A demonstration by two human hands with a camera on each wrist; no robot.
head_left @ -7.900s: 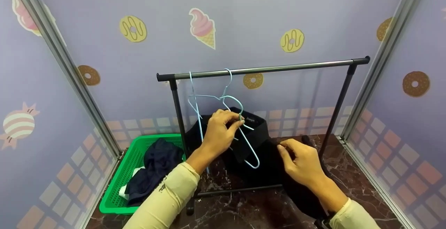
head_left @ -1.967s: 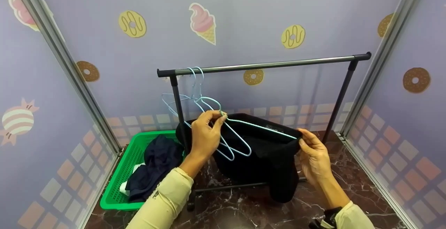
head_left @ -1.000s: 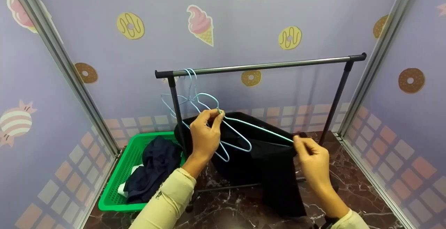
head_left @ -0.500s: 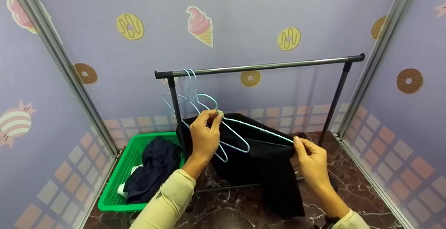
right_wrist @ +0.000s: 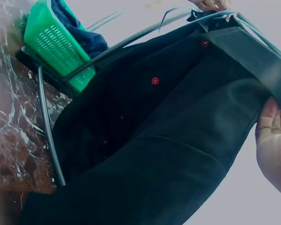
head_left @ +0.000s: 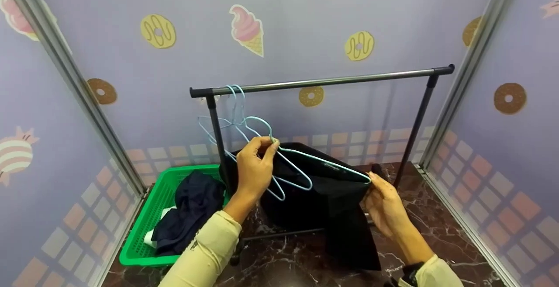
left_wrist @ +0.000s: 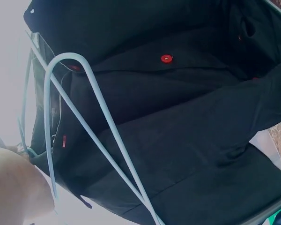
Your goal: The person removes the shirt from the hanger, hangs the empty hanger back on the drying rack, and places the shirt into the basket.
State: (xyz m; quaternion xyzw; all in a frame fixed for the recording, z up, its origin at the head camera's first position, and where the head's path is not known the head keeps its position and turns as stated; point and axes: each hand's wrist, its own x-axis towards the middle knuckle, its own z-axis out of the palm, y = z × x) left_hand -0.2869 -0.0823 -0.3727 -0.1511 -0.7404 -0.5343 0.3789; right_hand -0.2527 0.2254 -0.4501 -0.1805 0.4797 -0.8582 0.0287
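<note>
My left hand (head_left: 255,164) pinches the neck of a light blue wire hanger (head_left: 325,161) between thumb and fingertips. The hanger's right arm runs along the open top of a black shirt (head_left: 301,208) with red buttons (right_wrist: 155,81). At that arm's outer end, my right hand (head_left: 386,204) grips the shirt's edge. In the right wrist view its fingertips (right_wrist: 270,110) lie against the cloth, partly hidden by it. The hanger's left arm slopes down in front of the shirt. A black sleeve (head_left: 351,243) droops towards the floor.
A clothes rack (head_left: 323,81) stands behind, with more light blue hangers (head_left: 236,103) hooked at its left end. To the left, a green basket (head_left: 131,247) holds dark blue cloth (head_left: 192,208) and something white. The floor (head_left: 284,269) is dark and marbled.
Earlier the hanger stood more steeply; its right arm now lies inside the shirt's top. The right hand has come to the hanger's end and just now turned its palm inward, exposing the tip.
</note>
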